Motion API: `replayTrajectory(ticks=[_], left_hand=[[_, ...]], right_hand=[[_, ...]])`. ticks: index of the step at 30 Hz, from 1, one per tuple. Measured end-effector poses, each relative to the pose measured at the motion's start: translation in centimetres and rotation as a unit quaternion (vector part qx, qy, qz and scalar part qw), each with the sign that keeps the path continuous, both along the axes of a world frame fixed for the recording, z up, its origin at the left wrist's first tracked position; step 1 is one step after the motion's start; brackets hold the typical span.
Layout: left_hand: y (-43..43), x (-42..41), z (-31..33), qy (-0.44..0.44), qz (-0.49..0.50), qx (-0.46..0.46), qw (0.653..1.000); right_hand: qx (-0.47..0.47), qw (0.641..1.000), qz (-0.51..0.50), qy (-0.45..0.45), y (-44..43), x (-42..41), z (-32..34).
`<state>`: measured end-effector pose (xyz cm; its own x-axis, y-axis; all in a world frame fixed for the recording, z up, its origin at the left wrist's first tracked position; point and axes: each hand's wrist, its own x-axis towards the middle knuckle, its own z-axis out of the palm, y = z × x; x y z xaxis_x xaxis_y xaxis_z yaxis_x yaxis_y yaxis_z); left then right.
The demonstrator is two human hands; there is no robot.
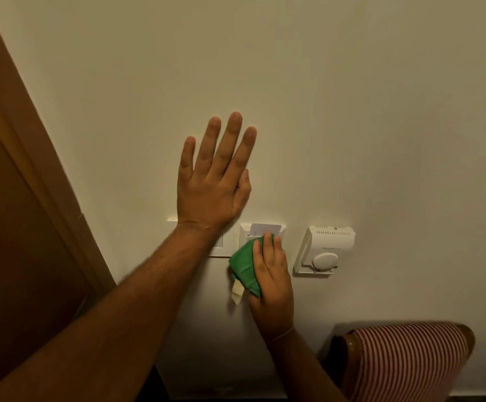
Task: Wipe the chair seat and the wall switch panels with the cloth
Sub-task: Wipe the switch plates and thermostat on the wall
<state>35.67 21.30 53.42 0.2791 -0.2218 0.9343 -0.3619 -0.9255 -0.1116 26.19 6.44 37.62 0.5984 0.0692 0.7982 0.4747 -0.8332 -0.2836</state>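
Observation:
My right hand [273, 282] presses a folded green cloth [244, 271] with a pale tag against a white key-card switch panel [281, 228]; a card sticks up from its slot. My left hand [212, 181] lies flat on the wall above, fingers spread, holding nothing. Its wrist and forearm cover most of a second white switch panel [221, 248] to the left. The chair [407, 361], upholstered in red and white stripes with a wooden frame, stands against the wall at the lower right.
A white thermostat with a round dial [324, 249] is mounted to the right of the card panel. A brown wooden door and its frame [18, 169] fill the left side. The wall is plain cream.

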Motion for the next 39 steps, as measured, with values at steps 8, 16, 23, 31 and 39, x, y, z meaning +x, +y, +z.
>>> replayTrajectory(ticks=[8,16,23,31,39], left_hand=[[0.1,0.1,0.2,0.006,0.002,-0.005,1.000],[0.2,0.2,0.3,-0.005,0.000,-0.014,1.000],[-0.1,-0.2,0.1,0.000,0.006,-0.006,1.000],[-0.2,0.2,0.5,-0.012,0.007,-0.012,1.000],[-0.3,0.1,0.2,-0.008,0.012,-0.005,1.000]], right_hand=[[-0.045,0.999,-0.007,-0.004,0.2,-0.7,-1.4],[0.010,1.000,0.018,-0.016,1.7,0.5,0.7],[-0.027,1.000,-0.003,-0.006,0.6,-0.5,-1.8],[-0.012,1.000,-0.005,-0.026,2.5,0.6,-1.0],[-0.008,0.999,0.038,-0.013,2.6,0.8,-1.7]])
